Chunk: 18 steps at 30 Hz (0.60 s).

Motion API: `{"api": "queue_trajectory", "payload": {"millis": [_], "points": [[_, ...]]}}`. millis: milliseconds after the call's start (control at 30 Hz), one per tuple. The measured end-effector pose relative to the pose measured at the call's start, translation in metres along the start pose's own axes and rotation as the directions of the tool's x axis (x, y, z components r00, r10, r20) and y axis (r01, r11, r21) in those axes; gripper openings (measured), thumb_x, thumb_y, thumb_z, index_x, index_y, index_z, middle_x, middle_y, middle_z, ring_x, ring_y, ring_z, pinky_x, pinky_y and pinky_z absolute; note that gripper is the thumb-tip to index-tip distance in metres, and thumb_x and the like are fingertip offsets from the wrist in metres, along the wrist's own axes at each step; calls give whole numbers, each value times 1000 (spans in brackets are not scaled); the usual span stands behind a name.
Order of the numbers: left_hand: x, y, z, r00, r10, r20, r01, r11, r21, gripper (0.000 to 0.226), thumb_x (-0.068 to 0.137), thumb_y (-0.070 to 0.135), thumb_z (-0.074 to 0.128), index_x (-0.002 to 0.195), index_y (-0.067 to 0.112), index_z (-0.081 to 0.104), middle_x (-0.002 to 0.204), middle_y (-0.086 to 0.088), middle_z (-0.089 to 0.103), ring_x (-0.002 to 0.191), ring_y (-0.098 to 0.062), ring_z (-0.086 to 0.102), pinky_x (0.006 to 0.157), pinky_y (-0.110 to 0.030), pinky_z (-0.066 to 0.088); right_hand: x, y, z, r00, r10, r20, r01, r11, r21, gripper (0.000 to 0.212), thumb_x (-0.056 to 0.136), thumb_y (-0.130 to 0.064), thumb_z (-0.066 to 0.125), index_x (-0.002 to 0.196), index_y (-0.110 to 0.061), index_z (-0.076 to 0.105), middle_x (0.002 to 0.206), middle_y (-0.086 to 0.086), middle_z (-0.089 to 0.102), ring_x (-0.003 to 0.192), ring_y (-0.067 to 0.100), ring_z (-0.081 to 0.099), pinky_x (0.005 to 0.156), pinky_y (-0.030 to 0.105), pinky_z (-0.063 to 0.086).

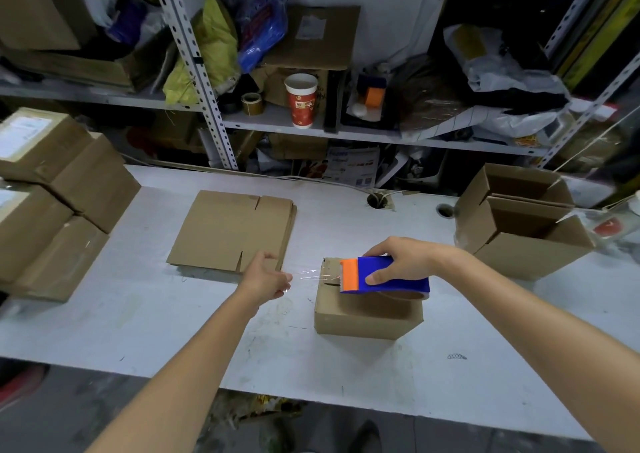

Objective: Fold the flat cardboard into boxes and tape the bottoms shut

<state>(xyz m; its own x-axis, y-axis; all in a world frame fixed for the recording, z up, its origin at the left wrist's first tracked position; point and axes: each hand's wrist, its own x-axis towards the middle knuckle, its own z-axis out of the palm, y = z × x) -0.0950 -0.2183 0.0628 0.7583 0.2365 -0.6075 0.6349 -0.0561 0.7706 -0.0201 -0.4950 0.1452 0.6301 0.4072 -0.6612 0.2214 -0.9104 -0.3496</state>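
Your right hand point(398, 262) is clenched around a blue and orange tape dispenser point(384, 276), thumb along its near side. The dispenser rests on top of a small folded cardboard box point(367, 314) that sits on the white table point(173, 331), a little right of its middle and near the front edge. Your left hand point(266, 276) is just left of the box. Its fingers pinch a glinting strand of clear tape point(306, 275) that runs from the dispenser's orange end.

The box looks light and hollow, so it will likely slide or tip if you press from one side only. Steady it from above, or hold its two side walls. The flaps under the dispenser are not lying flat yet. The tape is thin, sticky and easily twisted, so keep it taut.

A stack of flat cardboard point(228, 231) lies toward the back of the table, just behind your left hand. These sheets are stiff but bend along their creases; lift one by an edge.

Open boxes point(523, 224) crowd the right end and sealed parcels point(52, 193) the left end. Between them, the front middle of the table is bare.
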Motion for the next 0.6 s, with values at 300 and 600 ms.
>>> {"api": "queue_trajectory", "payload": {"millis": [300,600], "points": [[8,0,5,999,43,1,-43,995,88,15,92,1,67,107,2,65,96,-12,66,81,-21,65,67,-25,56,-6,3,3,1000,1,-22,-1,999,32,62,89,-57,66,145,-36,47,135,-8,55,113,19,56,93,38,53],[14,-10,8,995,88,-45,-83,991,101,13,93,0,65,87,9,72,82,-8,64,71,-20,57,74,-26,57,-3,-1,5,1000,3,-24,-3,1000,-6,63,88,-59,67,144,-37,47,135,-7,57,112,20,57,92,38,54]]}}
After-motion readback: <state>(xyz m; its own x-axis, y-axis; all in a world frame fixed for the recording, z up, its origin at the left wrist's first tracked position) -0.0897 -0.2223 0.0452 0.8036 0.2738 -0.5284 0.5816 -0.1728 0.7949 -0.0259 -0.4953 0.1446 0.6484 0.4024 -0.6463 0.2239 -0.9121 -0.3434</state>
